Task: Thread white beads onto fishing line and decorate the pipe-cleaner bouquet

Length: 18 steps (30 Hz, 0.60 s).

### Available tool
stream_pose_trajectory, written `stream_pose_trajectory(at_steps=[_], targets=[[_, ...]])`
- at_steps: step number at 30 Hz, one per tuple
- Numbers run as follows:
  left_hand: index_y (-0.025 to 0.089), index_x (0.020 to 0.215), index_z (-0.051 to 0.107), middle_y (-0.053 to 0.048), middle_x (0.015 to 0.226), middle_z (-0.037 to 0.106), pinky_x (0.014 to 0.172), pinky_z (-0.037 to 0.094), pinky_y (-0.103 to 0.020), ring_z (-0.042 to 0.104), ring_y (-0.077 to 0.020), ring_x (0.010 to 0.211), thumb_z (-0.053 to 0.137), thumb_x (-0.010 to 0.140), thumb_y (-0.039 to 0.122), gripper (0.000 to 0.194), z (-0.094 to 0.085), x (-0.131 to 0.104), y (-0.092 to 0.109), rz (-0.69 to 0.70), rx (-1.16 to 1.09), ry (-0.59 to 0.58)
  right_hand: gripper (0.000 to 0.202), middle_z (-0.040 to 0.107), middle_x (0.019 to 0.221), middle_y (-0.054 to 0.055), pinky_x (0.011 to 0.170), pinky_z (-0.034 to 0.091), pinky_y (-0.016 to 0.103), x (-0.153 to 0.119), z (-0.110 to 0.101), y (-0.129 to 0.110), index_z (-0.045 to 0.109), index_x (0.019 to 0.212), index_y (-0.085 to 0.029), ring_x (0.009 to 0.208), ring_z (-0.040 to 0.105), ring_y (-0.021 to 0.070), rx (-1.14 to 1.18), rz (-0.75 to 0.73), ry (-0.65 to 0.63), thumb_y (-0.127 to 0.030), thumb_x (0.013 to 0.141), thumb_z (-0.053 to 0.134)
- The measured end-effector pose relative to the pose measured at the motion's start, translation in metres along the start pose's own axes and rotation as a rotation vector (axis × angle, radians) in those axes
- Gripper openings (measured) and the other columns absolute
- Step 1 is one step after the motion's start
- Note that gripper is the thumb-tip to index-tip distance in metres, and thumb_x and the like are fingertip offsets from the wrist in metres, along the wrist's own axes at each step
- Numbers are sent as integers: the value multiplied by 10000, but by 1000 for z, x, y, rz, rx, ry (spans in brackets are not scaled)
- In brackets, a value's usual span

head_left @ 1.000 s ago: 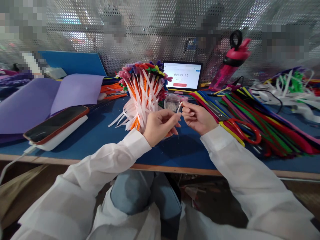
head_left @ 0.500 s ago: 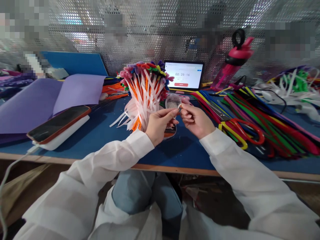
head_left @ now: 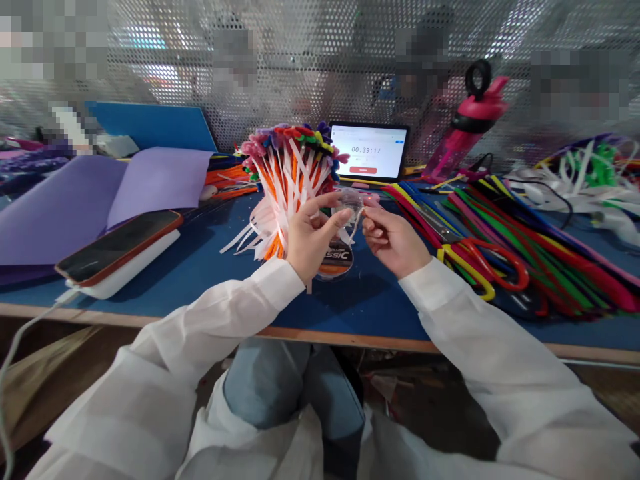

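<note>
My right hand (head_left: 397, 241) pinches one end of a thin strand of small pale beads (head_left: 357, 223), which hangs down to the left of its fingertips. Close by on the left, my left hand (head_left: 311, 235) has its thumb and forefinger apart, with nothing between them. Behind the left hand stands a bundle of fuzzy pipe-cleaner flowers (head_left: 293, 157) with orange stems and white ribbons. Beneath the hands lies a round spool with a dark label (head_left: 339, 257), partly covered. A clear round container (head_left: 349, 197) sits just behind the strand.
Orange-and-yellow scissors (head_left: 483, 263) rest on loose coloured pipe cleaners (head_left: 545, 253) at the right. A tablet showing a timer (head_left: 369, 152) and a pink bottle (head_left: 463, 127) stand at the back. On the left are a phone (head_left: 120, 247) and purple sheets (head_left: 60, 207).
My left hand has let go of the beads and drawn back slightly to the left, its fingers spreading. The strand now hangs from my right hand, which has barely moved.
</note>
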<state>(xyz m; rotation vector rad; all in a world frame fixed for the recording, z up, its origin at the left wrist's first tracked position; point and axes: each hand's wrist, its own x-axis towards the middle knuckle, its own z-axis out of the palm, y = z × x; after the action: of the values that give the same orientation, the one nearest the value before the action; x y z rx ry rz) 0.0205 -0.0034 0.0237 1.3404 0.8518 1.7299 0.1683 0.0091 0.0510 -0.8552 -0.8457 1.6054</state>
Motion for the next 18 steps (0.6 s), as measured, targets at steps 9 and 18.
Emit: stream_pose_trajectory(at_steps=[9,18], targets=[[134,903,757,-26,669,698,477,417,-200,551,-64,452,672,865,289,180,10,-33,14,72,382,-499,189,482,518,-55,322,236,44,1,0,-8,611,706,-110,379,370,-22,132,28,-22,-71,886,570],[104,1128,727,3,588,665,382,348,-154,569,-57,434,716,836,259,330,15,-18,14,-425,-41,-131,156,519,535,-40,341,252,58,-2,-1,-4,643,709,-91,407,401,-15,56,-85,-37,-80,857,593]])
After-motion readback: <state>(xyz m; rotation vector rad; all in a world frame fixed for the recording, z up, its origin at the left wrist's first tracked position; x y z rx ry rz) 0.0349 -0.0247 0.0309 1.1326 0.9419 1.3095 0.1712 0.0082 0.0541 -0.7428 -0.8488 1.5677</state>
